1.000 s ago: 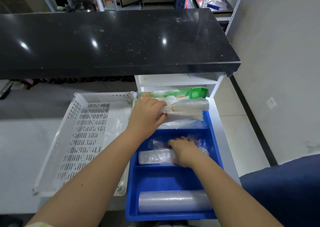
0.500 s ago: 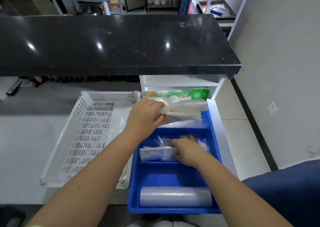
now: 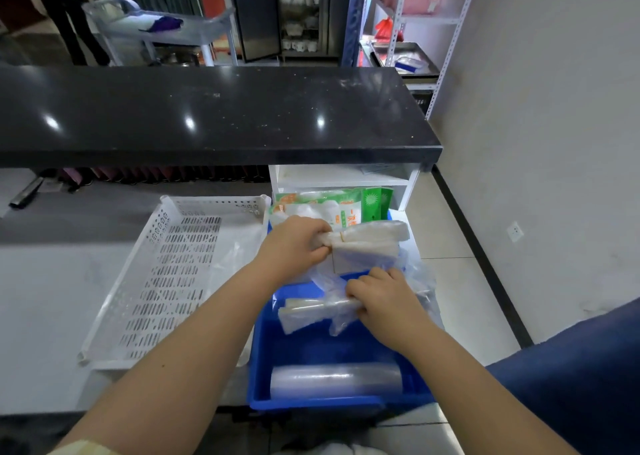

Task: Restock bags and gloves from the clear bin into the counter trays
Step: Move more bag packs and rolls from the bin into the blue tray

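Across the upper middle, a long black speckled counter [image 3: 214, 115], glossy, catching three bright spots of overhead light. Under its right end, a white open cubby [image 3: 343, 177]. To the right, a plain pale wall [image 3: 554, 125] with a white socket [image 3: 515, 231] low down, a dark skirting strip [image 3: 481, 257] along its foot, and pale floor tiles [image 3: 446, 232] beside. Behind the counter, a white slotted-metal rack [image 3: 450, 38] holding a steel tray [image 3: 403, 57], a dark glass-door cabinet [image 3: 277, 14] and a white cart [image 3: 166, 28].

I see a black speckled desk top [image 3: 207, 115] spanning my view, with a white cubby shelf [image 3: 346, 177] under its right end. Beyond stand a glass-door cabinet [image 3: 298, 11], a pale cart [image 3: 207, 28] and a metal rack [image 3: 450, 21] holding a steel tray [image 3: 401, 50]. A wall socket [image 3: 515, 231] sits low on the right.
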